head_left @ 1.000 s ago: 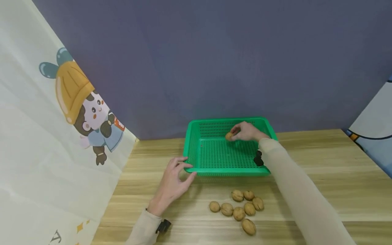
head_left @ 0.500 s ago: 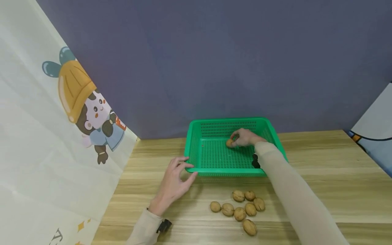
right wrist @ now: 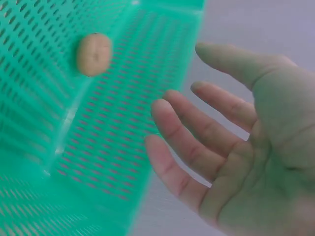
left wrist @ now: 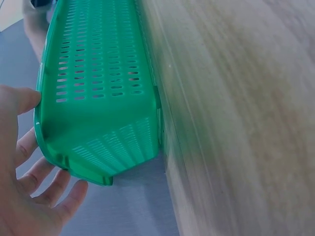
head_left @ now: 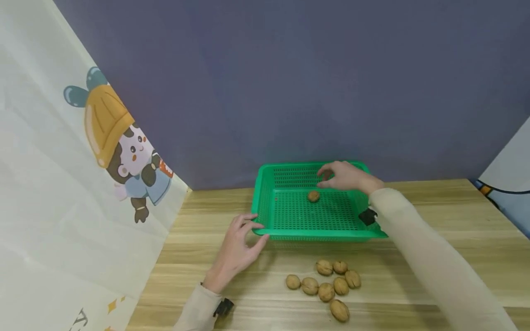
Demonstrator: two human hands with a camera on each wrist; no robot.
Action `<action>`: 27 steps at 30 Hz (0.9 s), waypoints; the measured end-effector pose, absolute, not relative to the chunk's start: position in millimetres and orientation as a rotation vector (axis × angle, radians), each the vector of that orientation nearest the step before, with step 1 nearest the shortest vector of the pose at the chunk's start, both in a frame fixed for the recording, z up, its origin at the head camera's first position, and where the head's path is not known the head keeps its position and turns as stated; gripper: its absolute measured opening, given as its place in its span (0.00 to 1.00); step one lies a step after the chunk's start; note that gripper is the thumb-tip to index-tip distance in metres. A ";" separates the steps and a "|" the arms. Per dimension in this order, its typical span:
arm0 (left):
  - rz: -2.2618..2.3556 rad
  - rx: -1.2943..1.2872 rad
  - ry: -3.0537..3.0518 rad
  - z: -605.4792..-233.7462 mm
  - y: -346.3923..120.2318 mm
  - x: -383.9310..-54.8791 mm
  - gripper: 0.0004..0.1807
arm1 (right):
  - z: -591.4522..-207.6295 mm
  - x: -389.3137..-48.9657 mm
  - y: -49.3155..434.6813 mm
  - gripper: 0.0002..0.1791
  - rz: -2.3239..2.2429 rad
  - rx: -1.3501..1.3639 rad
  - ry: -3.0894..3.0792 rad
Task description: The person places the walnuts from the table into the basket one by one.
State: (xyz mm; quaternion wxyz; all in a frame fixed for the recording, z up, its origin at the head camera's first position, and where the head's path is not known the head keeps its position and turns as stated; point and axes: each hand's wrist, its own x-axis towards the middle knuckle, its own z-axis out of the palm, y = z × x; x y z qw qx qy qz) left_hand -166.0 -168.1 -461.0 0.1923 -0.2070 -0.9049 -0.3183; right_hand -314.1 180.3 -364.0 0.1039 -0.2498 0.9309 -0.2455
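A green plastic basket (head_left: 258,193) stands on the wooden table, with one walnut (head_left: 313,196) on its slotted floor. My left hand (head_left: 235,253) is at the basket's near left corner, its spread fingers and thumb touching the rim. From the left wrist view, the thumb (left wrist: 28,100) meets the rim on one side of the corner while the other fingers lie round it. My right hand (head_left: 345,176) hovers over the basket's right rear part, fingers loosely bent and apart from the walnut. In the right wrist view its palm (right wrist: 275,162) holds nothing.
Several walnuts (head_left: 326,292) lie loosely grouped on the table in front of the basket. A dark grey-blue wall (head_left: 290,82) rises right behind the basket. To the left hangs a white sheet with a printed cartoon figure (head_left: 132,156).
My right hand lowered the walnut to the basket floor and let go of it, then rose and moved off to the right. The left hand stayed at the corner.
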 end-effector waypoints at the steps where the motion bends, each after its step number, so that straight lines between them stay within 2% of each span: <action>1: -0.895 -0.577 -2.538 -461.2 -168.4 -165.8 0.12 | -359.7 -307.5 181.3 0.28 -0.725 -0.763 2.774; 7: -0.893 -0.561 -2.524 -461.2 -170.6 -164.7 0.11 | -350.7 -254.8 186.4 0.20 -0.805 -0.862 2.952; 13: -0.896 -0.565 -2.528 -462.5 -169.7 -164.3 0.12 | -370.0 -195.2 191.2 0.09 -1.058 -1.017 2.995; 20: -0.903 -0.572 -2.514 -464.0 -168.4 -165.5 0.13 | -405.9 -150.9 196.2 0.15 -1.224 -1.294 2.878; 27: -0.866 -0.581 -2.518 -464.7 -167.6 -166.6 0.11 | -440.8 -129.9 213.3 0.10 -1.104 -1.229 2.791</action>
